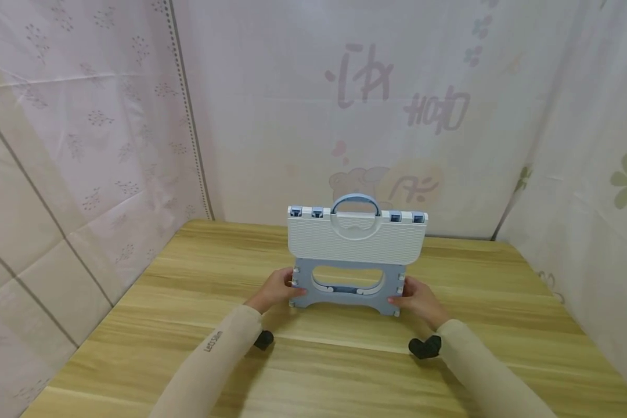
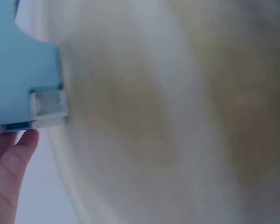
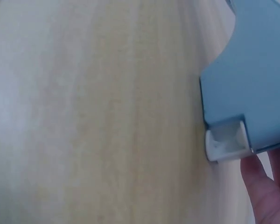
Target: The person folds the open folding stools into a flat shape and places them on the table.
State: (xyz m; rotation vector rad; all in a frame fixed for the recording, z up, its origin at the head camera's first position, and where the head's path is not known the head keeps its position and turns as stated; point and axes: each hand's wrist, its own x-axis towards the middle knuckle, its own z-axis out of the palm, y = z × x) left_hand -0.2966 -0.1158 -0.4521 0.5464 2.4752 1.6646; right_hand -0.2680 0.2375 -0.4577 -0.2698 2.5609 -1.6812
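A folding step stool (image 1: pixel 319 242) stands upright on the table, its white textured top panel above a blue leg panel (image 1: pixel 347 299). A blue carry handle (image 1: pixel 356 198) arches over the top edge. My left hand (image 1: pixel 276 289) grips the leg panel's left side, thumb in front. On the opposite side my right hand (image 1: pixel 422 301) holds the panel the same way. In the left wrist view, fingertips touch the edge by a white corner foot (image 2: pixel 49 105). The right wrist view shows fingers against the blue panel (image 3: pixel 256 88) near another white foot (image 3: pixel 227 140). Fingers behind the panel are hidden.
The wood-grain table (image 1: pixel 324 371) extends around the stool on all sides. Pale printed curtains (image 1: pixel 271 116) hang behind the table and along its left and right. A black wrist device (image 1: pixel 425 347) shows under the right sleeve, and another (image 1: pixel 263 339) under the left.
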